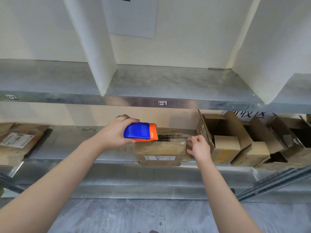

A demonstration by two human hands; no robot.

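Both forearms extend from the lower frame edge, over the floor (pixel 151 216), toward the shelf (pixel 67 140).

1. Left hand (pixel 116 133): raised, palm toward the right. The fingers wrap over the top of the dispenser (pixel 140 132) and the thumb supports it from below, giving a full grip. The dispenser has a blue body, and its orange end faces right, above the left top edge of the box (pixel 161 148).
2. Right hand (pixel 199 146): positioned at the right end of the box. Thumb and forefinger pinch the free end of the tape (pixel 175 137); the remaining fingers are loosely curled.
3. Tape: clear, stretched from the orange end of the dispenser to the right hand, running lengthwise across the top of the box. Whether it touches the top cannot be told.
4. Box: closed cardboard, resting on the shelf at its front edge, between the two hands. A printed label faces the camera.

Containers:
- Right of the box, just beside the right hand, stand open cartons (pixel 207 130) in a row. The nearest one holds a small box (pixel 226 145); the interiors of the others are dark.
- Far left on the shelf lie flat parcels (pixel 16 142), one with a white label.

Above, the upper shelf (pixel 168 81) carries a tag (pixel 162 103) reading "1-3" and is split into bays by white dividers (pixel 97 47).
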